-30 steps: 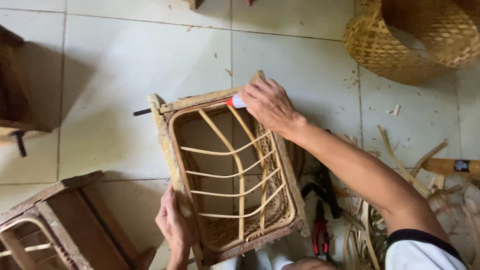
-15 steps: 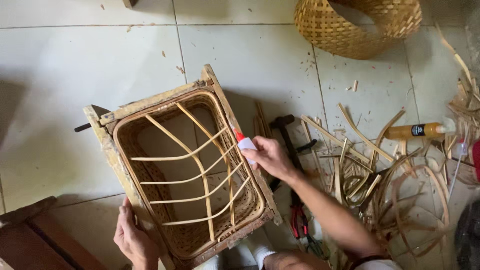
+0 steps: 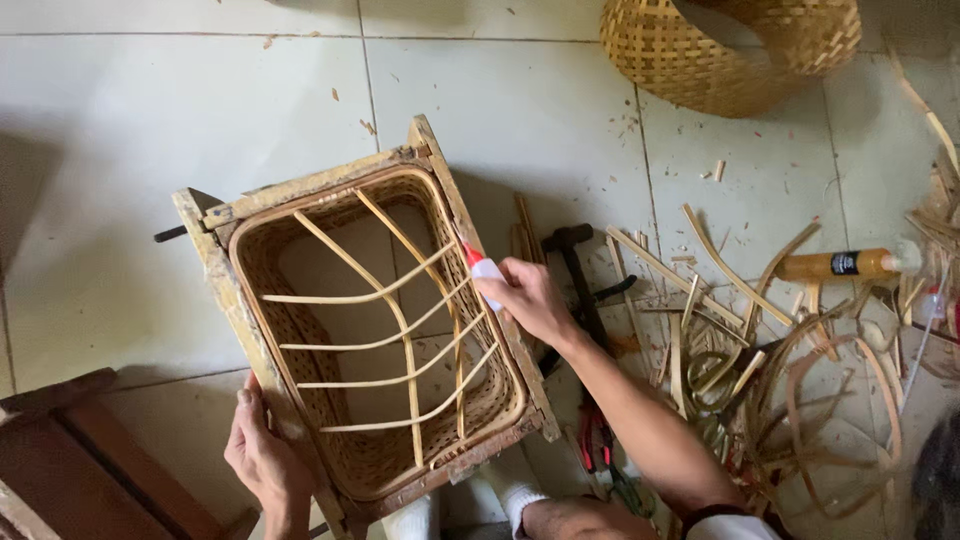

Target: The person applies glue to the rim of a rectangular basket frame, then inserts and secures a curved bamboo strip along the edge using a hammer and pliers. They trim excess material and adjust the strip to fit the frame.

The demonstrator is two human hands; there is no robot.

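Note:
A square woven bamboo basket sits inside a worn wooden frame (image 3: 310,188) on the tiled floor, with curved bamboo strips (image 3: 385,345) crossing its open top. My right hand (image 3: 530,298) holds a small white glue tube with a red tip (image 3: 482,266), its tip touching the frame's right rail. My left hand (image 3: 262,462) grips the frame's near left corner and steadies it.
A round woven basket (image 3: 735,50) lies at the top right. A hammer (image 3: 572,262), red-handled pliers (image 3: 598,440), an amber bottle (image 3: 845,264) and several loose bamboo strips (image 3: 760,370) lie to the right. Dark wooden furniture (image 3: 75,460) stands at the bottom left.
My right hand has moved with the glue tube from the frame's far corner down along the right rail towards me. My left hand has kept its grip.

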